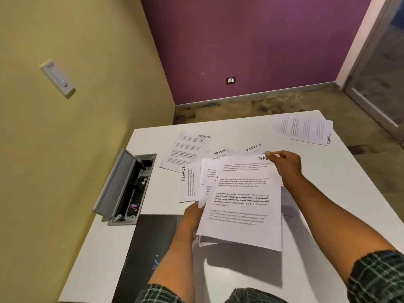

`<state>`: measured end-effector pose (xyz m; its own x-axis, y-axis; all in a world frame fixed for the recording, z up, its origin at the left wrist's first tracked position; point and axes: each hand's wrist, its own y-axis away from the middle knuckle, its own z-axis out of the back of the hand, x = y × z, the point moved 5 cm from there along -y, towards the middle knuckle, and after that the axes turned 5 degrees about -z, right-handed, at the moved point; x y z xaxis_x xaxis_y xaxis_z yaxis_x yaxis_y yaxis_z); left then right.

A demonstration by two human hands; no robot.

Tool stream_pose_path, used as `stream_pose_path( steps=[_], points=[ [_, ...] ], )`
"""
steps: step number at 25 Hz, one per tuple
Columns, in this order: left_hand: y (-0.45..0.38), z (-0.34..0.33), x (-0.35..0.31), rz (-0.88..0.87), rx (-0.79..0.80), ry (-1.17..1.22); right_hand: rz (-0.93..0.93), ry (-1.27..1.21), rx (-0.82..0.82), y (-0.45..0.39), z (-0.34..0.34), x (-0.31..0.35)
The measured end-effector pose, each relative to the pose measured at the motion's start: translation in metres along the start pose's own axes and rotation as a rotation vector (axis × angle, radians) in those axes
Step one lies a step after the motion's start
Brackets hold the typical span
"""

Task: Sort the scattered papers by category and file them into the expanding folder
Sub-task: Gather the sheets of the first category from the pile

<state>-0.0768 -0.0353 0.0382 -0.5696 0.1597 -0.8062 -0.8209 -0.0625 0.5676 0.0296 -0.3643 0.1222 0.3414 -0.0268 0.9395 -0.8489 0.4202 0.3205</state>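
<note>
You hold a raised stack of white printed sheets [240,206] above the white tabletop [328,182], your left hand [193,217] grasping its lower edge and your right hand [284,162] pinching the top corner, likely to read its heading. Loose sheets headed ADMIN [188,149] and FINANCE [189,184] lie beyond; the black expanding folder [148,248] waits at your left.

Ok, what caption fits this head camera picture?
Both hands lift a stack of papers above labelled sheets on a white table.
</note>
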Motion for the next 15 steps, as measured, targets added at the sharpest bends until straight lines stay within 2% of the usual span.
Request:
stream_pose_path(
  steps=[2,4,8,10,12,15],
  points=[
    [0.02,-0.008,-0.007,0.004,0.066,0.086,0.015,0.061,-0.047,0.003,0.004,-0.007],
    [0.028,-0.015,-0.007,0.011,0.102,0.159,-0.053,-0.017,0.017,0.008,0.003,-0.02],
    [0.038,-0.029,-0.014,0.04,0.162,0.305,-0.384,-0.12,0.396,0.026,-0.003,-0.078],
    [0.036,-0.035,-0.014,0.06,0.219,0.291,-0.475,-0.225,0.515,0.038,-0.004,-0.101],
    [0.037,-0.035,-0.014,0.119,0.207,0.281,-0.472,-0.27,0.578,0.049,-0.007,-0.11],
    [0.035,-0.032,-0.013,0.168,0.179,0.302,-0.38,-0.231,0.55,0.057,-0.007,-0.11]
  ],
)
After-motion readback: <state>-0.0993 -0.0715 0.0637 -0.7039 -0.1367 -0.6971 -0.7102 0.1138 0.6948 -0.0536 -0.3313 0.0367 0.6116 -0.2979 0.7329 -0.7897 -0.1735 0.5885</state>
